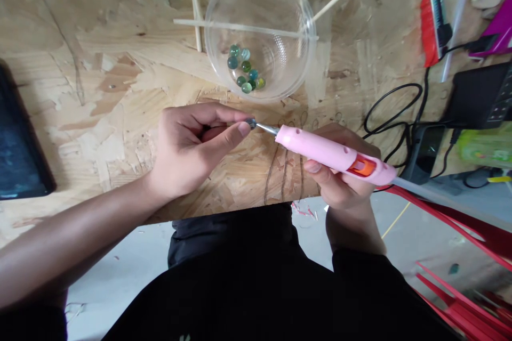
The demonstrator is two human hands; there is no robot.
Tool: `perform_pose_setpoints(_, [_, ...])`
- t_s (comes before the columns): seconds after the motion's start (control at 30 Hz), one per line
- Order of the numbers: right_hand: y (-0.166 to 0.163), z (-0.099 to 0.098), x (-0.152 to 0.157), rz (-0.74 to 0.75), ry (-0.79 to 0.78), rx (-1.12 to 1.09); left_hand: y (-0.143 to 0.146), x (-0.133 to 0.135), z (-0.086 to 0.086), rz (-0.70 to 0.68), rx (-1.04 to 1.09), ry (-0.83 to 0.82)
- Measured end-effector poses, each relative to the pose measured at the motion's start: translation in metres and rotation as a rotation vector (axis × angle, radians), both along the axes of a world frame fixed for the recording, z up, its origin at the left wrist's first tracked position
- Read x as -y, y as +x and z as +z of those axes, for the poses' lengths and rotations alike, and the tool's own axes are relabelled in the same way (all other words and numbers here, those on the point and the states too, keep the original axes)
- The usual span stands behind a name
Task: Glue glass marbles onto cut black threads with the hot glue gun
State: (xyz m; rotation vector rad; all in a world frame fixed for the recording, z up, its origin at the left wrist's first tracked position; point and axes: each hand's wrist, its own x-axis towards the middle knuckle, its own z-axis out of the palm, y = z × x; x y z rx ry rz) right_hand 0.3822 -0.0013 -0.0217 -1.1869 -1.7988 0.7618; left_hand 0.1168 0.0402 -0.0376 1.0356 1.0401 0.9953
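Observation:
My left hand (192, 152) is closed in a pinch, thumb and fingertips gripping a small dark marble (250, 123) over the wooden board. My right hand (340, 170) is wrapped round a pink glue gun (332, 153) with an orange trigger. Its thin metal nozzle (266, 128) points left and touches the marble. Just beyond the hands stands a clear plastic bowl (296, 69) with several green and blue marbles (245, 68) in its bottom.
Thin wooden sticks (194, 5) lie under and around the bowl. A dark tablet (20, 144) sits at the left edge. Black cables (394, 117), a black box (482, 93), a red-handled tool (432, 16) and a magenta object (496, 32) crowd the right. Red bars (448, 224) lie below the board's edge.

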Motion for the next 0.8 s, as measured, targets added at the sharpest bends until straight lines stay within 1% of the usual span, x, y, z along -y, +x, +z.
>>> perform_pose_setpoints(0.17, [-0.0009, 0.0017, 0.0032, -0.007, -0.041, -0.010, 0.0001, 0.0001, -0.0007, 0.003, 0.002, -0.003])
perform_pose_setpoints(0.37, [-0.0015, -0.0007, 0.0029, -0.016, -0.030, -0.018, -0.0017, 0.0004, 0.0045, -0.027, -0.043, -0.007])
perform_pose_setpoints(0.47, [-0.0013, -0.0006, 0.0008, -0.008, -0.028, -0.007, -0.0014, 0.0007, 0.0054, -0.022, -0.033, -0.008])
perform_pose_setpoints(0.6, [-0.0012, 0.0013, -0.0014, -0.014, -0.013, 0.001, 0.0000, 0.0012, 0.0029, -0.004, 0.021, -0.017])
perform_pose_setpoints(0.8, [-0.0008, 0.0009, 0.0020, -0.013, -0.042, 0.008, 0.0016, 0.0003, -0.0030, 0.029, 0.056, 0.010])
